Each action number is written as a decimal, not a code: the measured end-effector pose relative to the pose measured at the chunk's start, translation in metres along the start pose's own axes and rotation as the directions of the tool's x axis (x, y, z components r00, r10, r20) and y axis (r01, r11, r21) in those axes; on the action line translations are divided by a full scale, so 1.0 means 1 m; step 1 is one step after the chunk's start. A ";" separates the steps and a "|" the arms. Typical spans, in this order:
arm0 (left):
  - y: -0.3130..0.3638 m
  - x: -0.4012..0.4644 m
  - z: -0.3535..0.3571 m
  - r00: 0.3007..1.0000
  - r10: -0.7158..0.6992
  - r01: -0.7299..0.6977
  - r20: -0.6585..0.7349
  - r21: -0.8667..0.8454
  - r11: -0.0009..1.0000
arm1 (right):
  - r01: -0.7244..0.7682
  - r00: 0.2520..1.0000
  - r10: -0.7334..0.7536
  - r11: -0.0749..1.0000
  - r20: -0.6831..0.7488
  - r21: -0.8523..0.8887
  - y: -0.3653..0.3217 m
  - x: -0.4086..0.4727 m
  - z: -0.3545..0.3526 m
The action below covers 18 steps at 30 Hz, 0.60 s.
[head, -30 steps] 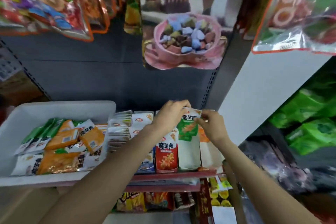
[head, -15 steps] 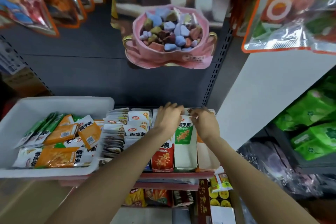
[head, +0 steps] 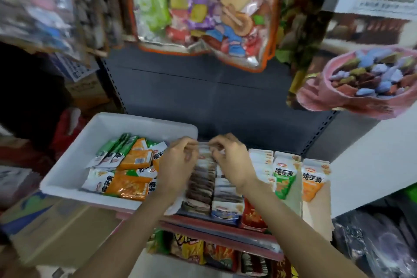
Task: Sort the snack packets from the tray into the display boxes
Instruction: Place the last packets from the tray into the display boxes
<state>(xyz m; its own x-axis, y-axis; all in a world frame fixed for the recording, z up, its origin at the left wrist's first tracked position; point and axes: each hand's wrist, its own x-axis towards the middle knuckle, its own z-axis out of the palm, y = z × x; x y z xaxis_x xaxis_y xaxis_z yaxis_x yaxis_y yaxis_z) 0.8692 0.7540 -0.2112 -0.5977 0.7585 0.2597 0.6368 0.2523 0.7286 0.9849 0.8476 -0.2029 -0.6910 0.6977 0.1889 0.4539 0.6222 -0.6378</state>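
A white tray [head: 67,165] on the left holds several green, orange and white snack packets [head: 133,174]. To its right stand display boxes in a row on the shelf: a brown row [head: 200,189], a white and blue row [head: 228,194], a red box [head: 252,216], a green-fronted box [head: 284,178] and an orange-fronted box [head: 313,178]. My left hand [head: 178,162] and my right hand [head: 232,160] are over the back of the brown row, fingers curled and pinching the packet tops there. Motion blur hides the exact grip.
Large hanging snack bags [head: 203,11] fill the space above. A poster with a pink bowl [head: 361,83] hangs at the right. A cardboard box [head: 56,228] sits under the tray. More packets [head: 203,250] line the lower shelf. A white panel [head: 372,160] closes the right side.
Both hands moved left from the green-fronted box to the brown row beside the tray. The camera swung left as well.
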 end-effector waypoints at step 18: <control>-0.264 0.055 -0.129 0.783 -0.471 0.192 0.406 0.563 0.804 | -0.087 0.781 0.208 0.970 0.588 -0.227 -0.124 0.076 0.221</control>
<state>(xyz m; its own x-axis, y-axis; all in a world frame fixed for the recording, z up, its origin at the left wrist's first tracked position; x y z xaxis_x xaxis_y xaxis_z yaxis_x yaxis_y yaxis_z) 0.6052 0.6521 -0.3077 -0.5707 0.7189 -0.3969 0.6716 0.6867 0.2782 0.7519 0.7449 -0.2747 -0.7766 0.4656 -0.4244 0.6282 0.6233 -0.4658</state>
